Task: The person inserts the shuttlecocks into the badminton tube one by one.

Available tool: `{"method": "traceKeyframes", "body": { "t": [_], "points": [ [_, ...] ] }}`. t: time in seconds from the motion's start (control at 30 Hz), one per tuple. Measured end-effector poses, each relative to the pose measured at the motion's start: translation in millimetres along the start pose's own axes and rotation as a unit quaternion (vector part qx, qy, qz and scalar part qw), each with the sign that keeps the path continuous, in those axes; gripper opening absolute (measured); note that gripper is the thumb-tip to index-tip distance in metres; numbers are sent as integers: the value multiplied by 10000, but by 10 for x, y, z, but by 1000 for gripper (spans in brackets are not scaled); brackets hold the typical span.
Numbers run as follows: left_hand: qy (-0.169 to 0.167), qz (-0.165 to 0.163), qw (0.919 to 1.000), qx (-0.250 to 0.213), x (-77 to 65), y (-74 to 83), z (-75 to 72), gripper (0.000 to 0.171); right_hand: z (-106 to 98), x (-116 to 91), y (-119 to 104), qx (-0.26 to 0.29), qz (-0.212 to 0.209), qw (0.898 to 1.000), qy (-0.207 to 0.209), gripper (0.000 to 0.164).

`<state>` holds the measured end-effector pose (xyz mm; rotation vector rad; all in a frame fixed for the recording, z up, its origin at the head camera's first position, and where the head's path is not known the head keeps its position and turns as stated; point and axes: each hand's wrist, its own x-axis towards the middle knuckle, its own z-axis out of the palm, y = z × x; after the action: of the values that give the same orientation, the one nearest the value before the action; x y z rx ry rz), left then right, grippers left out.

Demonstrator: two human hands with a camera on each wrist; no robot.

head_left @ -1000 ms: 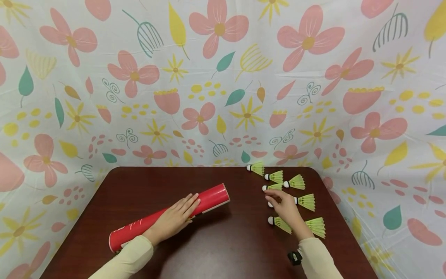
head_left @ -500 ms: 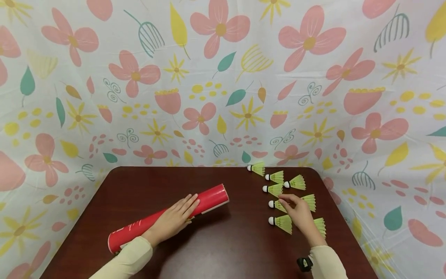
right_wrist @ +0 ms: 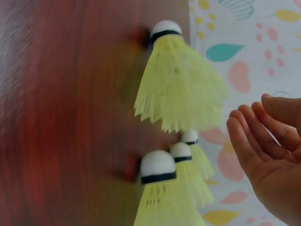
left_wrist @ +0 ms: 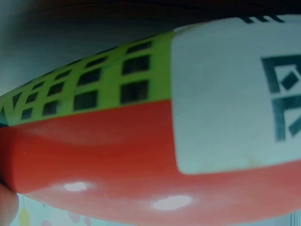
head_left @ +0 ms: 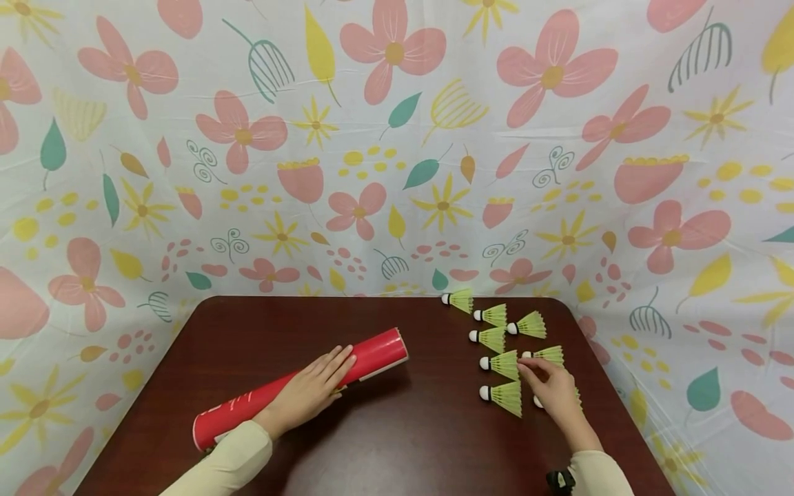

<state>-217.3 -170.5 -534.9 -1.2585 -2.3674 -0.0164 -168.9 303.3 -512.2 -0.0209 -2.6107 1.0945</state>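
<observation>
A long red tube (head_left: 267, 396) lies slantwise on the left half of the table. My left hand (head_left: 304, 396) rests on it, fingers laid straight across the top. The left wrist view shows the tube's underside, with a green checked band (left_wrist: 136, 75) and a white label (left_wrist: 225, 94). To the right, several yellow shuttlecocks with white heads lie in loose rows. My right hand (head_left: 558, 393) hovers over the front right ones, partly hiding a shuttlecock (head_left: 548, 355) and another behind the fingers. In the right wrist view, its loosely bent fingers hold nothing, apart from the nearest shuttlecock (right_wrist: 178, 84).
The dark brown table (head_left: 409, 441) has rounded back corners. A flower-patterned curtain (head_left: 397, 158) surrounds it at the back and sides. One shuttlecock (head_left: 459, 300) lies at the back edge. Another shuttlecock (head_left: 502, 398) sits at the front of the left row.
My right hand has moved right and toward me, from the left row of shuttlecocks to the right one, uncovering the left row. The left hand and tube have stayed put.
</observation>
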Motion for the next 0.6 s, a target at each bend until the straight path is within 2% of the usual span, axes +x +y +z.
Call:
{"method": "traceKeyframes", "body": {
  "t": [0.3, 0.47, 0.6],
  "points": [
    [-71, -34, 10000, 19, 10, 18, -18, 93, -59, -59, 134, -82, 593, 9958, -687, 35],
    [-119, -78, 9999, -9, 20, 14, -38, 93, -63, -62, 145, -88, 836, 9914, -1004, 32],
    [-108, -67, 9999, -4, 23, 7, -38, 92, -62, -60, 153, 0, 959, 9847, -1456, 29]
  ]
}}
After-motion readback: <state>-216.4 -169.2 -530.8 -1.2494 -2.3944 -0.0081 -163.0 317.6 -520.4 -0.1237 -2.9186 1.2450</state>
